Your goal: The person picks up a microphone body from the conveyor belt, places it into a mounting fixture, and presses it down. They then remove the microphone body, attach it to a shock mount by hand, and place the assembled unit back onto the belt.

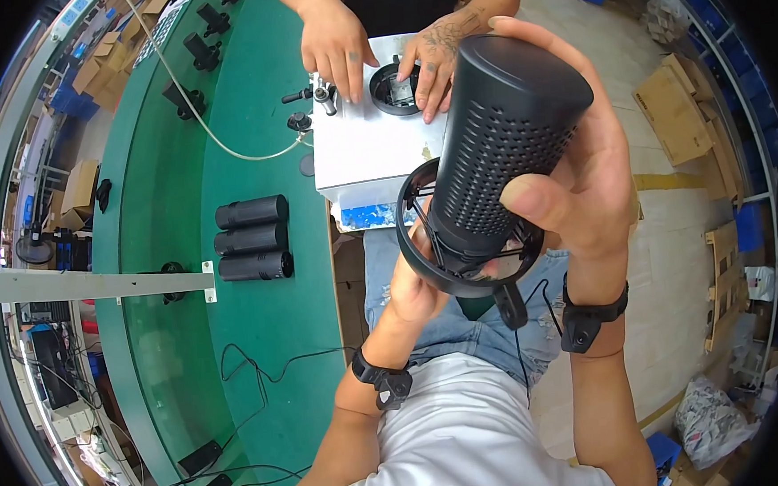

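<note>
My right hand is wrapped round a black studio microphone with a perforated grille, thumb on the near side and fingers behind its top. The microphone's lower end sits inside a round black shock mount, whose ring has cords inside and a small bracket hanging from its edge. Below and behind the ring, my left hand is closed on the shock mount, its fingers mostly hidden. Both wrists wear black bands.
Three black cylinders lie on the green bench at left. Cables trail over it. Across from me, a co-worker's hands rest by a black ring on a white box. A metal bar crosses at left.
</note>
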The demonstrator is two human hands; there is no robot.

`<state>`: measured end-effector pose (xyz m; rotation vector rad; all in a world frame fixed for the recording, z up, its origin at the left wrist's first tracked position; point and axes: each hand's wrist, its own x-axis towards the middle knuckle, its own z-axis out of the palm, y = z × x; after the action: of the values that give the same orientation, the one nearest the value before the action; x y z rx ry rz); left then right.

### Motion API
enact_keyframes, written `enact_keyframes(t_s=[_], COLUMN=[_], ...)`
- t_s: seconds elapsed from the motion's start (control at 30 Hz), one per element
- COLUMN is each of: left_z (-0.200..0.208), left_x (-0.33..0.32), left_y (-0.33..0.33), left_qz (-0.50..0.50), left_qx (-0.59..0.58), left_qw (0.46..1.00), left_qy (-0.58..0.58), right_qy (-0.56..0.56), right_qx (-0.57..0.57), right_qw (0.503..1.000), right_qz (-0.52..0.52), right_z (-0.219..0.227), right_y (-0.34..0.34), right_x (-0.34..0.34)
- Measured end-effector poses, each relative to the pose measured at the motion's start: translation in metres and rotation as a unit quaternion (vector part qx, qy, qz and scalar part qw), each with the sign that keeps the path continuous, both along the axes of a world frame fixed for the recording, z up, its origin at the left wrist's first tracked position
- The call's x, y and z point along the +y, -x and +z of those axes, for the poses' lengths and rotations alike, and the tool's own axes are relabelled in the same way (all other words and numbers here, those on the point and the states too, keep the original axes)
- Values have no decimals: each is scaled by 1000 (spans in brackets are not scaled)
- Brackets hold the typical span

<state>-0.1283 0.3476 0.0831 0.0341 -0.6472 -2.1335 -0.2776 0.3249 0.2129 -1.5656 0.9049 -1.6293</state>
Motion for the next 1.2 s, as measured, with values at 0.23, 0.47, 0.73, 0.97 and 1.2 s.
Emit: enact_keyframes(t_s=[0.23, 0.47, 0.73, 0.97, 1.2], left_z=[-17, -49, -19, 26, -8], left_x=[-3, -15, -11, 14, 33], left_y=[6, 5, -51, -102, -124], left_qz=[-43, -84, 318, 454, 431], left_qx=[129, 116, -297, -620, -677], left_qw=[989, 986, 900, 509, 542], left_qy=[-54, -86, -22, 388, 251], right_qy=[-10, -56, 27, 17, 34], right_qx=[2, -78, -5, 150, 149], right_qw=[1000, 988, 994, 982, 969], right_qz=[-1, 119, 103, 114, 192], right_z=[-3, -13, -34, -69, -56], right_y=[4, 2, -20, -57, -67], right_x=[-5, -9, -20, -10, 18])
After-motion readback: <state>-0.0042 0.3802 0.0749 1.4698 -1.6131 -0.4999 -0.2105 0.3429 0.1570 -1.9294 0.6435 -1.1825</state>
